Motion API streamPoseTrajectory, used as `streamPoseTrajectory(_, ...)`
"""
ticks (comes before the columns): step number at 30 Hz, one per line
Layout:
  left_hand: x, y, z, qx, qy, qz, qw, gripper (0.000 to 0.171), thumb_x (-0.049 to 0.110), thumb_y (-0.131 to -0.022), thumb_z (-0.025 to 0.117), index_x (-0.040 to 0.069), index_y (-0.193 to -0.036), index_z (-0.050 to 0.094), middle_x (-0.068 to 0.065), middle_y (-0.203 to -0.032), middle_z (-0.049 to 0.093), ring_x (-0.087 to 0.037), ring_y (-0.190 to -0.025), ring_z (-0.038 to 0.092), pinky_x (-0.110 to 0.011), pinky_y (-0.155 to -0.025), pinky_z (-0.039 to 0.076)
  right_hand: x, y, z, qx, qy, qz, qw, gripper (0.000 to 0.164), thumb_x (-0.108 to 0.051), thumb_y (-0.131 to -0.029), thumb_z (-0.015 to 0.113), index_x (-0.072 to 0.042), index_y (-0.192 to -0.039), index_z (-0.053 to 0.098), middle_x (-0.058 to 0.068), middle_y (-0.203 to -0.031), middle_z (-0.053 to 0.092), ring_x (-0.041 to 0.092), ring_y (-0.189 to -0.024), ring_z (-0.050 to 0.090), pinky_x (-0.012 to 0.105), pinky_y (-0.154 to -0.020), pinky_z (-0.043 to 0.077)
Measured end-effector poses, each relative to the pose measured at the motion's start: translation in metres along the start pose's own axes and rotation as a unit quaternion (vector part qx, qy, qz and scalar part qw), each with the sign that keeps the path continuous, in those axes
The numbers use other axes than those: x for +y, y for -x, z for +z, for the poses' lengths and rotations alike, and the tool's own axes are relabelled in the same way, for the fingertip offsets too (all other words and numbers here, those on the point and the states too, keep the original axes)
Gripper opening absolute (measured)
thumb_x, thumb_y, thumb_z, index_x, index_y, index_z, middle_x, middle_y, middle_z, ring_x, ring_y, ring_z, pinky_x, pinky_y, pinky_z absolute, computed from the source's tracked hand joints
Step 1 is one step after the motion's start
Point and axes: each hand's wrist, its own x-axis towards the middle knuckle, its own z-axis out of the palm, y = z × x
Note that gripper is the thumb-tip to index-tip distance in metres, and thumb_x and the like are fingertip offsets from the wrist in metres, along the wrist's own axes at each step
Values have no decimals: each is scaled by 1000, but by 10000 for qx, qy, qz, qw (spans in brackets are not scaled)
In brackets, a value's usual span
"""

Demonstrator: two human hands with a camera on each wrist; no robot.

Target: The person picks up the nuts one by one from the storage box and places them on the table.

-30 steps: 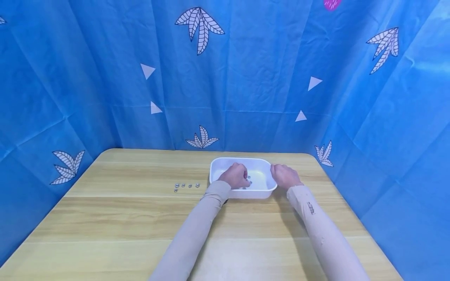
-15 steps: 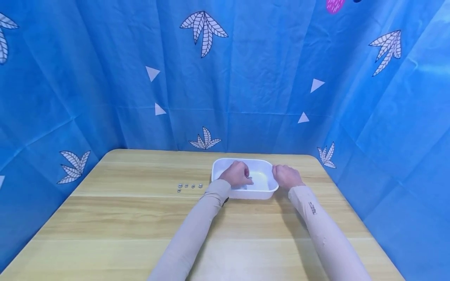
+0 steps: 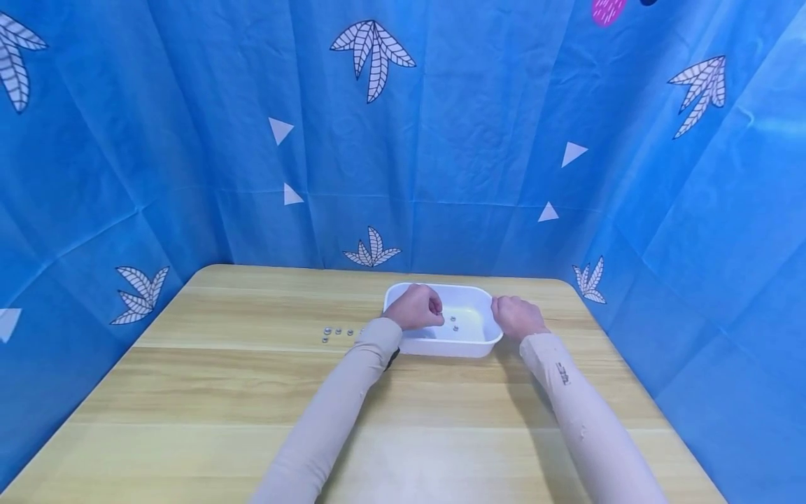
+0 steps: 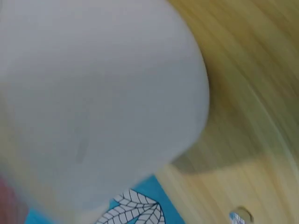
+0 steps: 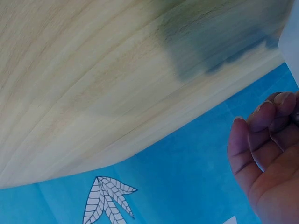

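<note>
A white plastic tray (image 3: 450, 348) sits on the table toward the back. My left hand (image 3: 412, 308) is over the tray's left part, thumb and fingertips pinched together on a small metal nut, mostly hidden by the fingers. Two more metal nuts (image 3: 456, 328) lie on the tray floor, right of that hand. With curled fingers my right hand (image 3: 518, 318) grips the tray's right rim; the right wrist view shows its bent fingers (image 5: 261, 116) beside the white edge. The tray's outer wall (image 4: 103, 102) fills much of the left wrist view.
On the wooden table (image 3: 252, 392), left of the tray, several metal nuts (image 3: 327, 330) lie in a short row, one set nearer. My left sleeve partly covers the row's right end. A blue patterned curtain (image 3: 478, 140) stands behind and along both sides.
My left hand reached down to the nuts in the tray, pinched, then rose slightly and moved left, uncovering two nuts. My right hand stays on the rim. The head view shifted slightly.
</note>
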Motion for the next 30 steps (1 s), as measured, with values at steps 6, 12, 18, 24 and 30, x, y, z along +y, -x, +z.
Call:
streamPoseTrajectory(6,3,11,-18,-46,-7,-6,10000,8,11,-86,75,7,-92,79,-5,-90,78,-11,-82,69,-22,-79,58,-1,0,-1,-2,14,34,10000,50,-28,-110,27,-5,-85,64,21,-91,72,42,-89,71,60,-78,59)
streamPoseTrajectory(12,10,21,-34,-119,86,-81,9999,9,10,-89,74,6,-95,78,-6,-93,79,-13,-85,71,-23,-81,60,-1,0,0,-25,35,62,10000,52,-29,-110,26,-5,-85,65,22,-93,73,43,-90,71,60,-77,59)
streamPoseTrajectory(18,10,30,-45,-71,332,-85,9994,11,9,-90,73,3,-99,78,-7,-93,78,-14,-85,72,-24,-80,61,-1,-1,1,-96,-31,81,9999,51,-30,-110,25,-4,-90,65,21,-92,72,42,-90,71,60,-80,59)
streamPoseTrajectory(24,7,37,-54,20,461,-161,9988,13,11,-92,74,4,-102,78,-5,-94,78,-14,-86,70,-25,-80,61,-2,1,-2,-62,-35,91,9999,52,-29,-110,26,-2,-93,66,24,-97,73,44,-93,71,61,-81,59)
streamPoseTrajectory(30,3,46,-63,17,644,-203,9977,17,12,-92,74,1,-105,77,-7,-96,78,-17,-88,70,-28,-82,62,-3,3,-3,-42,-44,73,10000,52,-29,-110,26,-1,-94,67,25,-98,73,45,-93,71,61,-80,59)
